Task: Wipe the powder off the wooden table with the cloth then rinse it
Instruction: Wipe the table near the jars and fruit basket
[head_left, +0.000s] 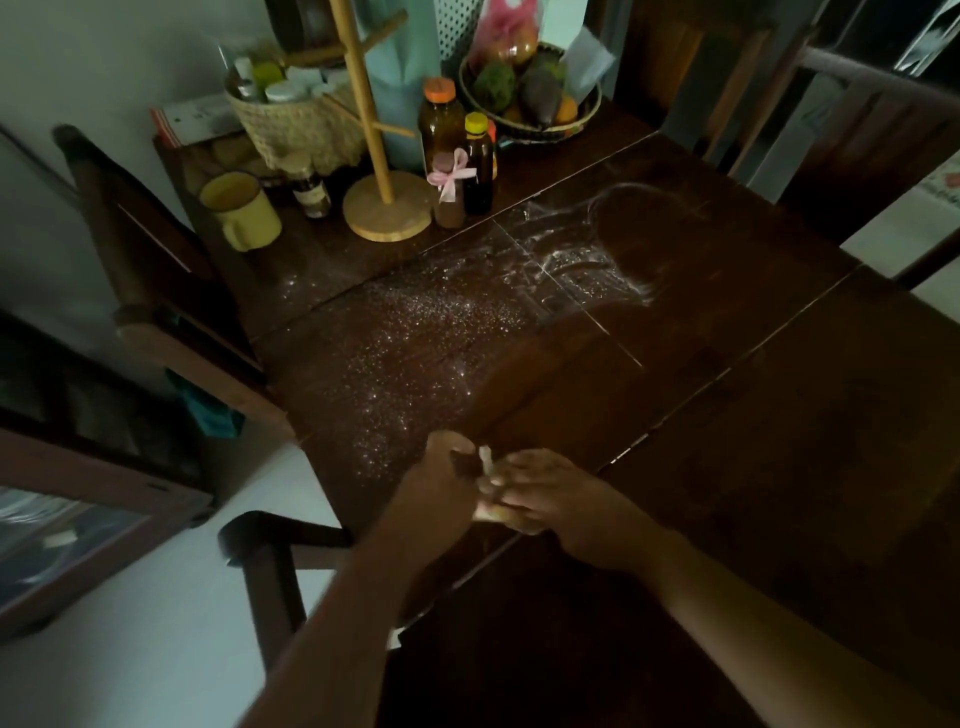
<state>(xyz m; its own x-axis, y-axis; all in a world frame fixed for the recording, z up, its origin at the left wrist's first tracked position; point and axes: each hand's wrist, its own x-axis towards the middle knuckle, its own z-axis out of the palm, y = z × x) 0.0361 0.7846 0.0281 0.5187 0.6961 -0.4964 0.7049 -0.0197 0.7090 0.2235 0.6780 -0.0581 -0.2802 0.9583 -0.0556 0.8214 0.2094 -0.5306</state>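
The dark wooden table fills most of the view, with a wooden chair drawn up at its left side. White powder lies speckled across the middle boards and runs on to the right into smeared, curved streaks; the boards nearest me look bare. Along the far edge stand a fruit basket, a woven basket of jars, a wooden stand on a round base, two brown bottles with coloured caps and a yellow mug. At the near edge, just short of the powder, my left hand and my right hand meet over the tabletop. Both grip the cloth, a small pale bundle bunched between them: my left fingers curl round it from one side, my right fingertips pinch it from the other. Motion blur hides the finer detail of the grip.
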